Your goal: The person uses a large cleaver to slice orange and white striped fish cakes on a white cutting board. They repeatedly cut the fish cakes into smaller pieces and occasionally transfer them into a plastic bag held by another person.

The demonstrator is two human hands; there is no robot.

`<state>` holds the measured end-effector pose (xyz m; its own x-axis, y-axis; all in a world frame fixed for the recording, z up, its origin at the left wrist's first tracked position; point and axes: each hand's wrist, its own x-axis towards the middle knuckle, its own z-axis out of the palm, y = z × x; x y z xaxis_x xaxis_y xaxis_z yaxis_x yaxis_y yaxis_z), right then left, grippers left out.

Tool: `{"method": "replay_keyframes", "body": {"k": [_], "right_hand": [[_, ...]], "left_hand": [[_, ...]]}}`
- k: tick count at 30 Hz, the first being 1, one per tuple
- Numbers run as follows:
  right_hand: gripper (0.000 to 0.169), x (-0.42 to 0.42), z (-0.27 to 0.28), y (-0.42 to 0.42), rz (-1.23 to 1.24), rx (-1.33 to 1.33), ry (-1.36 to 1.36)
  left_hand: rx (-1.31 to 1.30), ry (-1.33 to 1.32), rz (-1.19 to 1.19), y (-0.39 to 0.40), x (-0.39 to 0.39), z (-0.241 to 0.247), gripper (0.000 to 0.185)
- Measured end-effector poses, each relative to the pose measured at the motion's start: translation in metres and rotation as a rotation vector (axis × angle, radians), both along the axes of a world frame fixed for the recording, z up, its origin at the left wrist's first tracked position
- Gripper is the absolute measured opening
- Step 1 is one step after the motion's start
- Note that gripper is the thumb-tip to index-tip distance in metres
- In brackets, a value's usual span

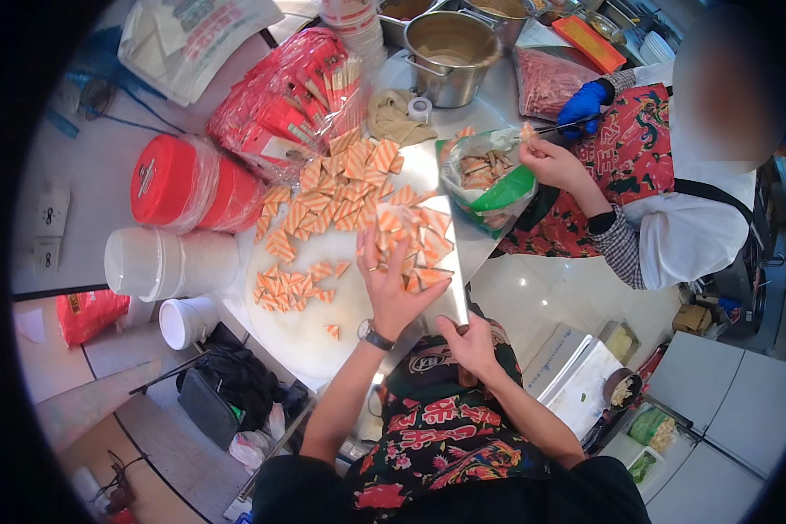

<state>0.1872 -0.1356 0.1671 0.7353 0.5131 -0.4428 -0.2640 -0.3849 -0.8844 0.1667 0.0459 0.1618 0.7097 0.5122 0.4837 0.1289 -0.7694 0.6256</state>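
Note:
My right hand [473,348] grips the handle end of a wide-bladed cleaver [457,288], its blade pointing away from me. Orange-and-white striped food pieces [426,229] are heaped on the blade. My left hand [390,278] lies palm down with fingers spread, touching the near left side of that heap. Beneath is a round white cutting board [268,334]. A large pile of similar striped pieces [340,177] covers its far part. A smaller cluster of cut bits [288,288] lies left of my left hand, with a single bit [332,331] nearer me.
Right of the board, a co-worker's bare hand [553,164] holds a piece above an open plastic bag [488,170]; their blue-gloved hand [580,111] holds scissors. Red tubs [190,183], clear containers [170,262] and wrapped packets [288,98] crowd the left. A steel pot [452,59] stands behind.

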Motion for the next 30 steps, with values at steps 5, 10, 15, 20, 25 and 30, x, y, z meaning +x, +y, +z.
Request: {"method": "replay_keyframes", "body": {"k": [5, 10, 15, 20, 25, 30], "right_hand": [[0.028, 0.037, 0.022, -0.008, -0.156, -0.043, 0.107], [0.027, 0.066, 0.04, -0.018, -0.244, -0.007, 0.118], [0.023, 0.094, 0.054, -0.022, -0.206, -0.068, 0.046], [0.021, 0.11, 0.069, -0.02, -0.193, -0.125, -0.018], [0.021, 0.111, 0.075, -0.024, -0.174, -0.133, -0.061], [0.022, 0.11, 0.082, -0.026, -0.245, -0.127, 0.005]], "left_hand": [[-0.044, -0.02, -0.127, -0.011, 0.063, 0.006, 0.085], [-0.113, -0.004, -0.201, -0.022, 0.109, 0.013, 0.085], [-0.299, 0.014, -0.244, -0.029, 0.138, 0.001, 0.082], [-0.366, 0.014, -0.213, -0.032, 0.164, -0.005, 0.078], [-0.507, -0.005, -0.14, -0.037, 0.19, -0.015, 0.073], [-0.544, 0.025, -0.003, -0.04, 0.219, -0.031, 0.061]]}}
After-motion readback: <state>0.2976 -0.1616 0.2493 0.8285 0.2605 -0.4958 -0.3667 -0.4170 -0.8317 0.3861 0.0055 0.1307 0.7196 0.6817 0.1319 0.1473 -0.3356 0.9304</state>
